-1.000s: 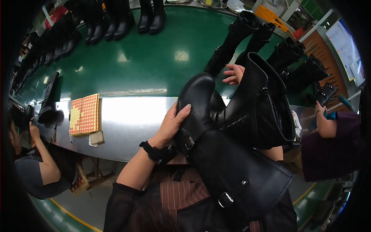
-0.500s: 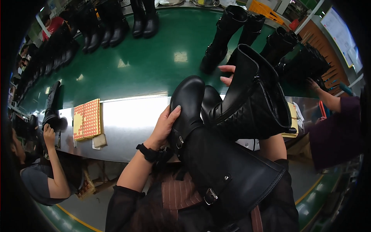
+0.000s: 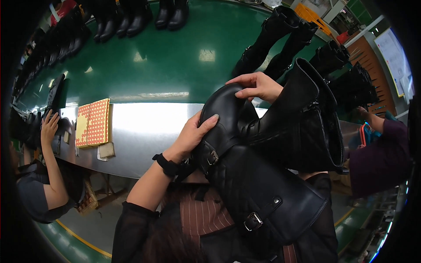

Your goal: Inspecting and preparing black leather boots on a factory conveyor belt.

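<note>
A tall black leather boot (image 3: 280,193) with silver buckles lies slanted over my lap, its toe pointing up and away. My left hand (image 3: 193,135) wraps the side of its foot, thumb on the upper near the ankle strap. On the toe rest the thumb and fingers of my right hand (image 3: 259,87), which grips the tip from the far side. Behind and to the right is a second black boot (image 3: 294,127), its zipped shaft opening toward the right. That boot hides most of my right forearm.
Red-and-yellow sticker sheets (image 3: 93,123) lie on the metal table edge (image 3: 144,153). Black boots stand along the green tabletop (image 3: 171,57), at far left and right. Co-workers' arms reach in from the left (image 3: 51,166) and right (image 3: 372,120).
My right hand has come from behind the second boot onto the front boot's toe. Both boots have shifted slightly right in view. The left co-worker's hand has moved up along a boot.
</note>
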`<state>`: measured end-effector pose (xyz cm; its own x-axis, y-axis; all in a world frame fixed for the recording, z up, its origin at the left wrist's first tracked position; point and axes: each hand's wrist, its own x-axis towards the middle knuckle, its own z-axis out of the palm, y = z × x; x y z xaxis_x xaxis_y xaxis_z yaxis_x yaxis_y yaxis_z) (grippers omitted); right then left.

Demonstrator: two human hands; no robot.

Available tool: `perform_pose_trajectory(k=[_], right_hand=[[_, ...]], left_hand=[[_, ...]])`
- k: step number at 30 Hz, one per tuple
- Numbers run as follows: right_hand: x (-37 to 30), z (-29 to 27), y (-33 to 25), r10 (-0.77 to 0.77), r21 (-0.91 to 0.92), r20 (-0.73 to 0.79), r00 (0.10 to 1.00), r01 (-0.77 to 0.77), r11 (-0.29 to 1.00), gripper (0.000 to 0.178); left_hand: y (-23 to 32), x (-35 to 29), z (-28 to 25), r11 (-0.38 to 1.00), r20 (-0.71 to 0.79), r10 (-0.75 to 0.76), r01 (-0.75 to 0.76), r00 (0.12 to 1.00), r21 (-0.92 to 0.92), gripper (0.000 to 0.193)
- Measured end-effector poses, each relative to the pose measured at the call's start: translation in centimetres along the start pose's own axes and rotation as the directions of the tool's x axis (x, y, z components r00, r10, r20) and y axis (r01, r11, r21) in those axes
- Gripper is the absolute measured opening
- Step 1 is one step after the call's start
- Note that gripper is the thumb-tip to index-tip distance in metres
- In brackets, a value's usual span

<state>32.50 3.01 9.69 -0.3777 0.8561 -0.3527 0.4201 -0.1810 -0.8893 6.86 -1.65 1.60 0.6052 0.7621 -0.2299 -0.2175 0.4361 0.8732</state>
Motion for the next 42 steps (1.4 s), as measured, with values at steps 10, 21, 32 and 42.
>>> perform_pose_trajectory(k=[10,21,32,42], right_hand=[[0.3,0.4,-0.3,0.015,0.024,-0.039,0.999,-0.014,1.000,0.042],[-3.8,-0.9,3.3,-0.227,0.182,-0.371,0.900,0.310,0.933,0.044],[-24.2,4.8,13.7,0.134,-0.181,-0.941,0.312,-0.795,0.579,0.052],[-23.6,9.5,15.8,0.052,-0.099,-0.939,0.340,-0.412,0.906,0.042]], left_hand=[[0.1,-0.2,0.1,1.000,-0.017,-0.005,0.005,1.000,-0.011,0.054],[-0.4,-0.4,-0.9,0.994,-0.023,0.038,-0.040,0.999,-0.106,0.048],[0.3,-4.0,-8.1,0.888,0.288,-0.284,0.364,0.915,-0.282,0.073],[-1.1,-7.6,-8.1,0.983,0.098,-0.164,0.154,0.982,0.101,0.077]])
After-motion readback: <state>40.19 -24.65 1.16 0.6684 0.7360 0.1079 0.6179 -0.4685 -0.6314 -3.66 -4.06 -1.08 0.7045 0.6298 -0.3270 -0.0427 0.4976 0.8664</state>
